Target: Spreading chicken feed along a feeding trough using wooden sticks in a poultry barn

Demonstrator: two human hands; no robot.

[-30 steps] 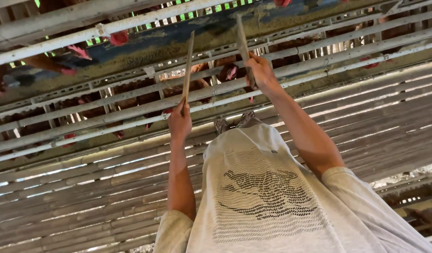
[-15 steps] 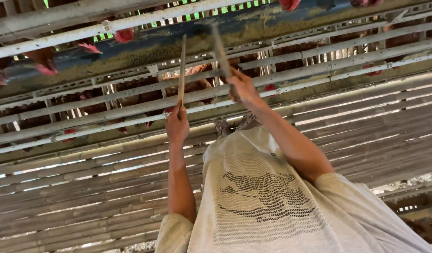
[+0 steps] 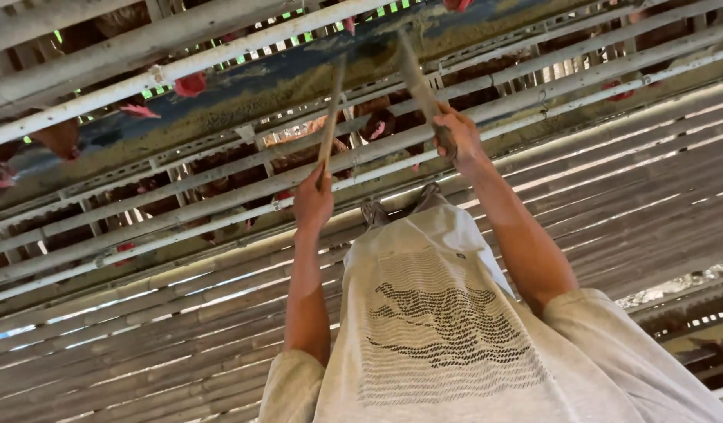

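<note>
Sticks (image 3: 331,110) (image 3: 419,82) are being gripped, one in each closed fist, left hand (image 3: 313,202) and right hand (image 3: 458,135); since a moment ago both tips are being swept leftward through the feed trough (image 3: 244,74) beyond the fingers.

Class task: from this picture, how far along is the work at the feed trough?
Done: feed already lies in the blue trough. In hand: the left hand and right hand each hold a wooden stick, tips at the feed. Left: cannot tell; the trough runs on both ways.
</note>
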